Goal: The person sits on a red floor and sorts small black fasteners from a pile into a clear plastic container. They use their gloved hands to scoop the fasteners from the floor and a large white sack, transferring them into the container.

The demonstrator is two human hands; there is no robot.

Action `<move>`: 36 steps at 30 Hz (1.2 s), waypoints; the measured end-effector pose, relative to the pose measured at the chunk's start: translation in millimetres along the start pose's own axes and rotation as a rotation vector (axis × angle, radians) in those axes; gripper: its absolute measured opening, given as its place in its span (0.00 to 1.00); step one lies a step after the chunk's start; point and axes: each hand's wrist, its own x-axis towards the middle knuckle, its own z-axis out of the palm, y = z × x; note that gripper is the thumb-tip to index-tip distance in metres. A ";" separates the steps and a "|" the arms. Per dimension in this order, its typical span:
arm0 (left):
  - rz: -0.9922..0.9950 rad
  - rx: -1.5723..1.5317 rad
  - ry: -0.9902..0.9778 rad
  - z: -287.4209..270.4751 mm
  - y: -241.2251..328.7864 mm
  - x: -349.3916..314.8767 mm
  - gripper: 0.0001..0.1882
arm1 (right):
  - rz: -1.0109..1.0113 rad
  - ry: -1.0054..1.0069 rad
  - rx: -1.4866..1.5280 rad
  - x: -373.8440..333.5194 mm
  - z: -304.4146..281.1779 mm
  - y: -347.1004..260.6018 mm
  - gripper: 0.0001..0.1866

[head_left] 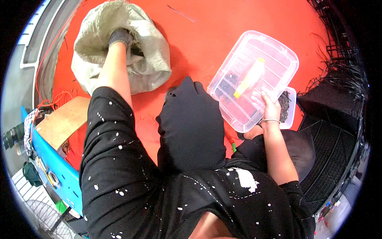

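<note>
My left hand (pixel 119 36), in a dark grey glove, reaches down into an off-white woven sack (pixel 157 63) at the upper left. The sack's mouth gapes around my wrist, and my fingertips are hidden among something dark inside. To the right, my bare right hand (pixel 268 106) grips the near right edge of a clear plastic lid (pixel 274 55). A yellow-ended strip (pixel 250 77) lies across the lid's middle. Just beyond my right wrist, a translucent plastic box (pixel 292 113) holds small dark pieces (pixel 285 105); the lid and my hand partly cover it.
The floor is red (pixel 191 44). At the left are a wooden board (pixel 63 119), a blue panel (pixel 59 163) with a tape roll (pixel 53 179), orange cord (pixel 59 95) and a fan (pixel 43 211). Black mesh racks (pixel 326 147) with dark strips stand right. My black-clad knee (pixel 191 127) rises centrally.
</note>
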 end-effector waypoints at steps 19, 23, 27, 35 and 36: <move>0.292 -0.004 0.110 1.2 41.4 -27.3 0.25 | -0.007 -0.058 0.018 5.5 0.7 0.1 0.15; 0.198 -0.022 0.117 13.2 8.7 -40.8 0.25 | -0.054 -0.066 -0.041 4.5 5.1 1.8 0.16; 0.161 -0.047 0.163 7.3 8.1 -59.4 0.25 | 0.016 -0.075 -0.055 11.6 -3.5 13.0 0.17; 0.200 -0.176 0.112 7.1 48.5 -67.6 0.25 | 0.026 -0.066 -0.143 13.5 -1.1 12.3 0.19; 0.214 -0.181 0.109 3.7 48.8 -65.1 0.25 | 0.029 -0.055 -0.149 14.3 -1.5 12.4 0.19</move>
